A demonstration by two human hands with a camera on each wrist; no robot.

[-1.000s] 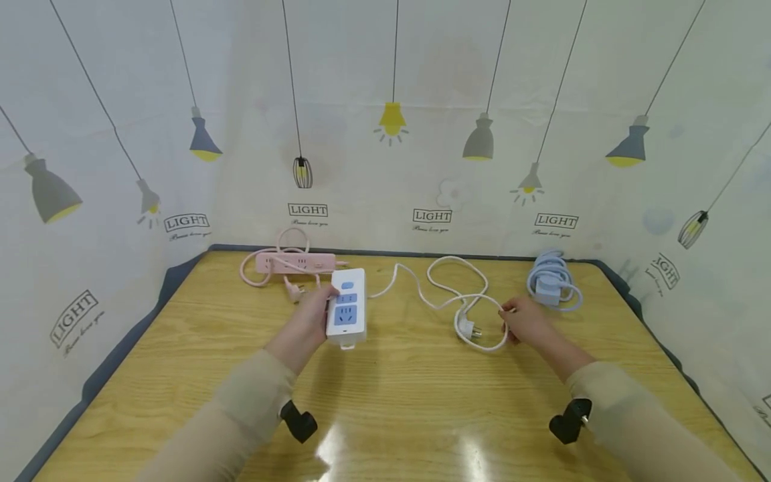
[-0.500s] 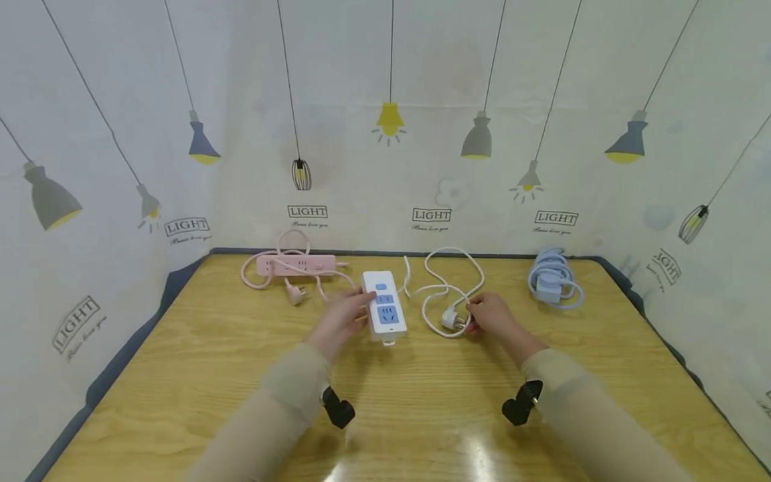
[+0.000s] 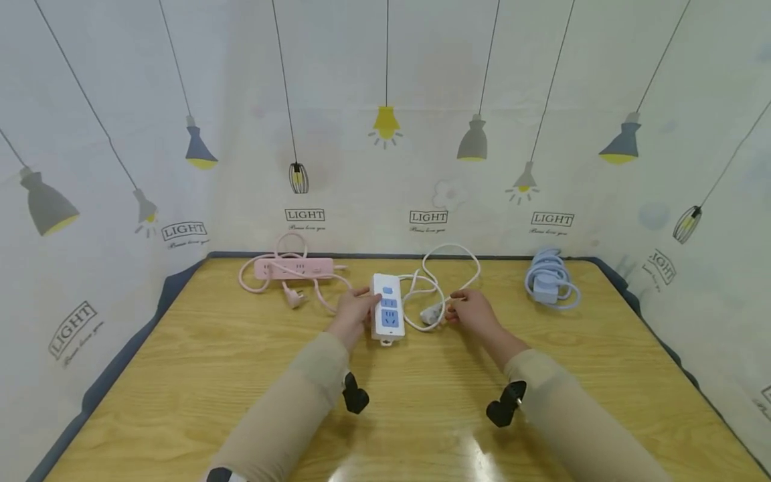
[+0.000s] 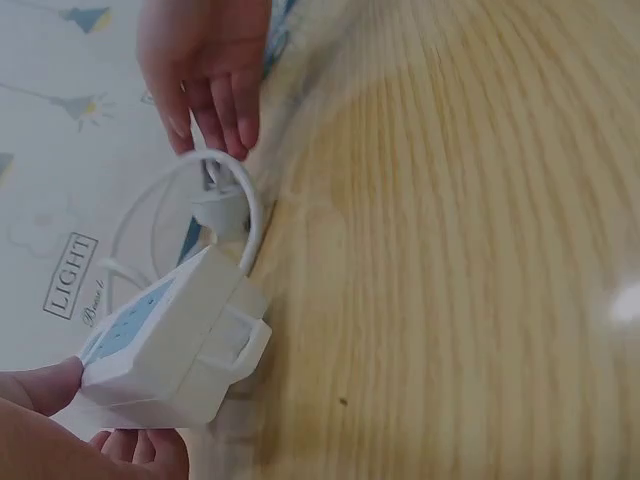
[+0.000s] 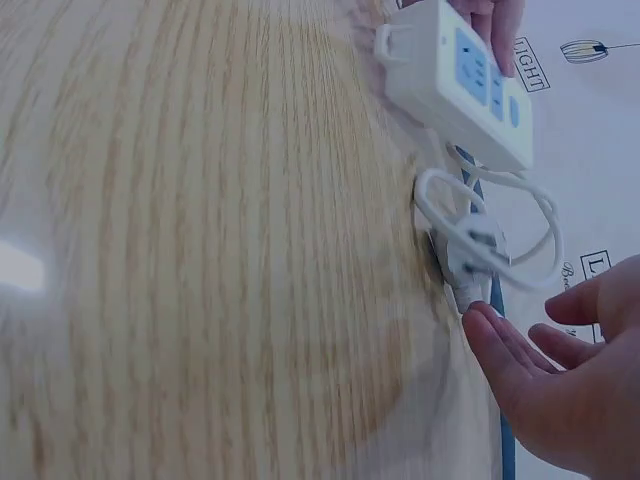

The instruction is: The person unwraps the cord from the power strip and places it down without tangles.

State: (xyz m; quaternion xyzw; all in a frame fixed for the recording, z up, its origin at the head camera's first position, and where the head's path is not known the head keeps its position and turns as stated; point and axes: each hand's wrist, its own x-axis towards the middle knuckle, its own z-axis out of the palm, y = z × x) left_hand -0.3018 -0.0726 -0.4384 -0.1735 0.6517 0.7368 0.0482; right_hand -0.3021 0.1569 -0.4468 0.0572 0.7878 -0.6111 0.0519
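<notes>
My left hand (image 3: 357, 312) grips a white power strip (image 3: 388, 317) with blue socket faces by its left side. In the left wrist view the thumb lies on top of the strip (image 4: 160, 340) and the fingers are curled beneath it. A looped white cord (image 3: 480, 261) lies to the strip's right, with a white plug (image 3: 430, 314) by its near loop. My right hand (image 3: 472, 313) is beside the plug. In the right wrist view its fingers are extended and apart from the thumb, the fingertips close to the plug (image 5: 465, 265); whether they touch it is unclear.
A pink power strip (image 3: 322, 266) with its cord and pink plug (image 3: 293, 297) lies at the back left. At the back right sits a coiled light-blue cord (image 3: 551, 268) with a blue block (image 3: 545, 289). A lamp-print backdrop (image 3: 337, 167) encloses the wooden table (image 3: 421, 415).
My left hand has carried the white power strip rightward and slightly away. My right hand has moved left, bringing the plug and cord loop closer to the strip, and its fingers have loosened.
</notes>
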